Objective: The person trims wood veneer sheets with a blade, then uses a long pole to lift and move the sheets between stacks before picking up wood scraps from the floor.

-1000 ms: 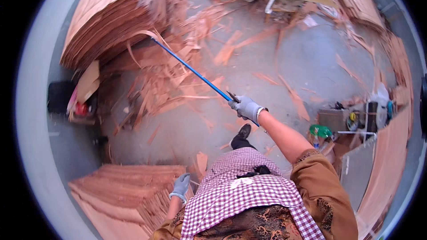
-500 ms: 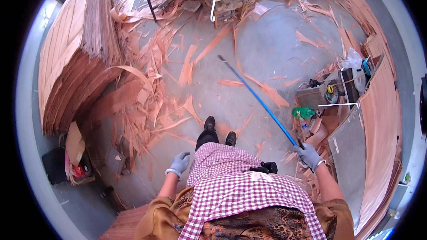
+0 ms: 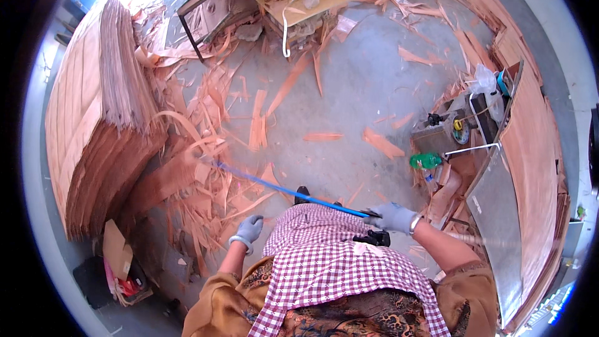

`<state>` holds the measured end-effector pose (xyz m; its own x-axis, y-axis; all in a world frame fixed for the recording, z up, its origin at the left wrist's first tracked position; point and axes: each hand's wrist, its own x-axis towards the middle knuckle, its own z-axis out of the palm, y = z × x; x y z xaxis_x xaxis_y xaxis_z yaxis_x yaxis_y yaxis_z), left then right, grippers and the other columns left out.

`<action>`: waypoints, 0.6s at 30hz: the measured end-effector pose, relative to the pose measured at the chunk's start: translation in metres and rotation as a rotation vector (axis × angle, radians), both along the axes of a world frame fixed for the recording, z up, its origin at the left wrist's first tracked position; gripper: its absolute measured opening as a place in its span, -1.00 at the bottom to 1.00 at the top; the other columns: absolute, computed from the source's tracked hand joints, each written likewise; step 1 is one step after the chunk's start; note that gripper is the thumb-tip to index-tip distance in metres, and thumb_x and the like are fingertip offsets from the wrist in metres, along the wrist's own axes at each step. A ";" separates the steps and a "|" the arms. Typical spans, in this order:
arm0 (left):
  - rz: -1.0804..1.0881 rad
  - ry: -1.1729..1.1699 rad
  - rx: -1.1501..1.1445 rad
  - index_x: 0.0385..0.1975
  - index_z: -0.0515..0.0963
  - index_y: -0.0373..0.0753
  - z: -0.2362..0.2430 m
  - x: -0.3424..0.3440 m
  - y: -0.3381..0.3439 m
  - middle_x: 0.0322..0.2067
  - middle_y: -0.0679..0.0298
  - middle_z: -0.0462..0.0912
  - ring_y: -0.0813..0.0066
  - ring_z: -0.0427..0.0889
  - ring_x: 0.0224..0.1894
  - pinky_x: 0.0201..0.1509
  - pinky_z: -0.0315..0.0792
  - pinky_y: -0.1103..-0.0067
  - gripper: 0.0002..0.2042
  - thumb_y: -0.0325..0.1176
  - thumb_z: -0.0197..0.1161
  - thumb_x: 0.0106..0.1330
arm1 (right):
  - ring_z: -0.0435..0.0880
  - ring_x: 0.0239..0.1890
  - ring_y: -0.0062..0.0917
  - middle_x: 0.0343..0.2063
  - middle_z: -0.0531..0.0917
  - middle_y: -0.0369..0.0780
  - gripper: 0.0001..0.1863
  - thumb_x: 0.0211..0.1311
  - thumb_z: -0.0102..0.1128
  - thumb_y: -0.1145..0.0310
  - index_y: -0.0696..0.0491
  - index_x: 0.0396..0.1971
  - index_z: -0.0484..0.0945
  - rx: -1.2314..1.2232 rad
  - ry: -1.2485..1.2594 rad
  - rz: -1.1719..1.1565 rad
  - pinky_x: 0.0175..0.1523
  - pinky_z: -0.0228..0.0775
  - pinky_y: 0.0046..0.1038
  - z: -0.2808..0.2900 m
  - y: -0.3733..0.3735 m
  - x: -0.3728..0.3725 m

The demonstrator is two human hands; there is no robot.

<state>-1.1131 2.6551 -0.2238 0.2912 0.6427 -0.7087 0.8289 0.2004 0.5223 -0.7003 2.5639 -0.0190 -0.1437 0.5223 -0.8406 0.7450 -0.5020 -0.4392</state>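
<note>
Veneer scraps [image 3: 249, 131] litter the concrete floor [image 3: 368, 87] all about us, and we take the tall stack of veneer sheets [image 3: 100, 118] as our landmark. Our right hand [image 3: 394, 217], in a grey glove, is clamped around the near end of a long blue handle [image 3: 281, 189], fingers wrapped fully about it. That handle runs from this grip slantwise across our checked apron [image 3: 324, 262] toward the stack, and its far end lies among the curled scraps at the foot of the stack; whatever head it carries is buried in the litter and we cannot make it out. Our left hand [image 3: 248, 229], also gloved, hangs free on the stack's side of the apron, fingers loosely curled together around nothing, apart from the handle. A dark shoe [image 3: 302, 195] shows just under the handle, farther from the stack than the handle's tip. Well away from the stack, across the open floor, a low tabletop [image 3: 449, 143] carries a green bottle [image 3: 425, 161] and small tools. Beyond the stack's far end stands a metal-framed tabletop [image 3: 299, 6] with a bowl and plastic bags. A cardboard box [image 3: 115, 253] sits close beside the stack's near corner.
</note>
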 end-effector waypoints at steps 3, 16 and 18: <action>0.020 0.008 -0.021 -0.15 0.54 -0.26 -0.013 -0.015 0.010 -0.17 0.06 0.58 0.19 0.54 -0.06 0.04 0.36 0.46 -0.68 -0.24 0.02 0.18 | 0.57 -0.33 -0.18 -0.42 0.60 -0.09 -0.56 0.19 -0.07 -0.07 -0.01 -0.22 0.49 0.130 0.081 0.109 -0.19 0.35 -0.29 -0.009 0.028 -0.003; -0.250 -0.147 0.643 0.25 -0.04 -0.35 0.052 0.186 0.158 0.22 -0.10 0.06 -0.02 0.08 0.26 0.32 0.00 0.34 -0.04 -0.30 0.38 -0.20 | 0.49 -0.59 -0.54 -0.66 0.51 -0.23 -0.57 0.13 0.05 -0.07 0.04 -0.35 0.53 -0.124 -0.125 -0.268 -0.47 0.32 -0.44 0.055 0.030 0.175; -0.452 -0.107 0.767 0.25 -0.02 -0.33 0.087 0.253 0.194 0.23 -0.08 0.06 0.02 0.09 0.26 0.32 -0.03 0.30 -0.03 -0.26 0.40 -0.22 | 0.50 -0.58 -0.52 -0.65 0.52 -0.22 -0.59 0.14 0.05 -0.05 0.03 -0.33 0.52 -0.100 -0.149 -0.228 -0.43 0.33 -0.41 0.060 0.021 0.214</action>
<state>-0.8598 2.8496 -0.1372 0.6715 0.7360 -0.0859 0.6829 -0.5697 0.4572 -0.4866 2.5844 0.0408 0.0968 0.4407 -0.8924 0.6605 -0.6992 -0.2736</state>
